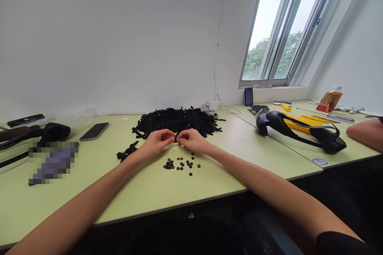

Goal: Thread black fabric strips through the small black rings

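My left hand (pixel 159 141) and my right hand (pixel 192 140) meet fingertip to fingertip over the table, both with closed fingers. Between them is a small dark piece (pixel 175 139), mostly hidden by the fingers; I cannot make out exactly what it is. Right behind my hands lies a large heap of short black strips (pixel 176 119). A smaller bunch of black strips (pixel 128 151) sits by my left wrist. Several small round black discs with centre holes (pixel 170 164) are scattered on the tabletop in front of my hands.
On the light green table (pixel 143 199), a phone (pixel 94 131) lies at left, near a dark strapped object (pixel 54 132). At right are a black headset (pixel 299 131), yellow items (pixel 311 121), a bottle (pixel 329 99) and another person's arm (pixel 366 133). A white cable (pixel 214 67) hangs behind.
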The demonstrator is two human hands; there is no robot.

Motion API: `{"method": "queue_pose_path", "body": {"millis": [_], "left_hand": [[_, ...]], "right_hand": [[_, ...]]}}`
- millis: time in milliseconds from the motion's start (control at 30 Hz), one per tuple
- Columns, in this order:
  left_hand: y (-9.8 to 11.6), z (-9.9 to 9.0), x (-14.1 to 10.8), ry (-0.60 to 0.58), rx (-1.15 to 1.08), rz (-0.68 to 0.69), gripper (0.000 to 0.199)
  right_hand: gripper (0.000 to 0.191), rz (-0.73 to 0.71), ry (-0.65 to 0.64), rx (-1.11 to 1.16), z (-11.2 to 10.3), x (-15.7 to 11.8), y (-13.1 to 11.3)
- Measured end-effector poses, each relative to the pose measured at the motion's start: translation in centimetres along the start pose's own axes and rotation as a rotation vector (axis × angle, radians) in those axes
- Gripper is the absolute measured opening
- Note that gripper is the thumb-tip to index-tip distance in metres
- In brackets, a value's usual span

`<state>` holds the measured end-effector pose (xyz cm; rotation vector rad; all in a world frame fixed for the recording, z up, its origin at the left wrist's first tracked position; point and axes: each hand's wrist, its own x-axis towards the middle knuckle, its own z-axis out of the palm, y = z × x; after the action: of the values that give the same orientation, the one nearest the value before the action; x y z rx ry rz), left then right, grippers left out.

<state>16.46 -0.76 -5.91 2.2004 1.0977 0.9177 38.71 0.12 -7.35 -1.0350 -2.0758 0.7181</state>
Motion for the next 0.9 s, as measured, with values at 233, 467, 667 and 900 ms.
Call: {"method": "queue_pose_path", "body": {"millis": [233,467,667,900], "left_hand": [[-0.13,0.15,0.09,-0.005,-0.034,0.004,0.035],[-0.26,0.18,0.07,0.002,0.061,0.015,0.037],[0.2,0.17,-0.08,-0.022,0.155,-0.016,0.038],[0.52,0.07,-0.06,-0.038,0.191,0.006,0.034]], "right_hand": [[0.023,0.037,0.002,0.099,0.07,0.22,0.3],[0.028,0.061,-0.061,0.259,0.0,0.01,0.13],[0.023,0.024,-0.038,0.043,-0.21,-0.16,-0.09],[0.019,0.012,-0.039,-0.02,-0.33,-0.11,-0.5]]}}
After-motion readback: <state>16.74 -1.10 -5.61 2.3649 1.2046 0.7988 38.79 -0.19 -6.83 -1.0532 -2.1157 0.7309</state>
